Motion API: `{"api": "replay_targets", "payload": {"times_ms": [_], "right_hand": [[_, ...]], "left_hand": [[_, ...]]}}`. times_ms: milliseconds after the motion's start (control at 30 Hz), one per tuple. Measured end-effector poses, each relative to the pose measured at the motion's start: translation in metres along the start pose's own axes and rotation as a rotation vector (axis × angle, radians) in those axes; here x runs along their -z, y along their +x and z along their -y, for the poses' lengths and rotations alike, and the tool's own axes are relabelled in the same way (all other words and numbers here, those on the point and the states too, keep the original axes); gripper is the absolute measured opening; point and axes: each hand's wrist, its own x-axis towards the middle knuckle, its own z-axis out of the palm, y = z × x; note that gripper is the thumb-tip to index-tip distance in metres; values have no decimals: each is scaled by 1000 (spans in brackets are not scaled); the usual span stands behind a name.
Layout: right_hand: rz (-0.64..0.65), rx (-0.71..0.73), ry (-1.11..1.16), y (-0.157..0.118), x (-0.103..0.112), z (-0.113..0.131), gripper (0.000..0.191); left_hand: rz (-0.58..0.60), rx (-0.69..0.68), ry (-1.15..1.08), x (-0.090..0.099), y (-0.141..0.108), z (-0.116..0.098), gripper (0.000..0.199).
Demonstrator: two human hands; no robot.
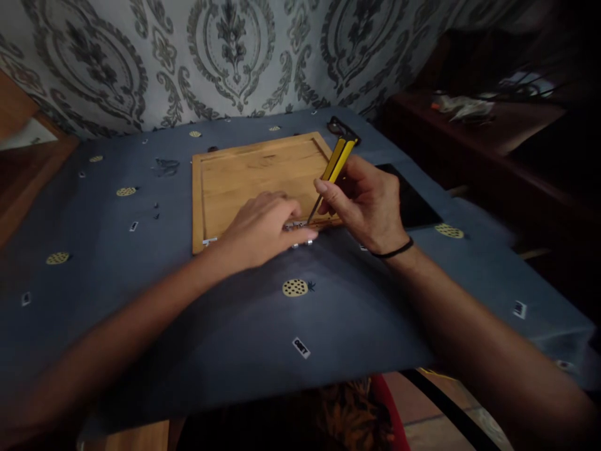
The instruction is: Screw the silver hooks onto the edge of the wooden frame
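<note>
A wooden panel [263, 169] with a raised frame, like a cabinet door, lies flat on the table. At its near edge is a small metal hinge [297, 224], partly hidden by fingers. My left hand [258, 228] rests over that edge, thumb and fingers closed around the hinge. My right hand [369, 203] grips a screwdriver [339, 160] with a yellow and black handle. The screwdriver slants down to the left, its tip at the hinge; whether it sits in a screw is too small to tell. A second metal piece [210, 241] shows at the panel's near left corner.
A blue cloth with pineapple prints [300, 319] covers the table. Small dark hardware pieces [166, 166] lie left of the panel, with tiny bits [156, 211] closer. Glasses [335, 125] lie behind the screwdriver. A flat black object [413, 200] lies beyond my right hand.
</note>
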Motion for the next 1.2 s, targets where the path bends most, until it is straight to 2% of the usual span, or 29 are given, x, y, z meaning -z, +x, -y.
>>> {"api": "replay_targets", "payload": {"times_ms": [100,233,600,1200], "right_hand": [[3,14,-4,-1,0,2,31],[13,15,-16,-1,0,5,32],[40,29,-61,3,3,16,42],[70,-19,-27,3,5,19,38]], "left_hand": [[-27,-11,222,-13,-15,-11,42],[-37,33,353,-25,-18,-19,47],[-50,71,338,-32,-13,-15,44],[-20,160,293,-30,-9,-20,41]]}}
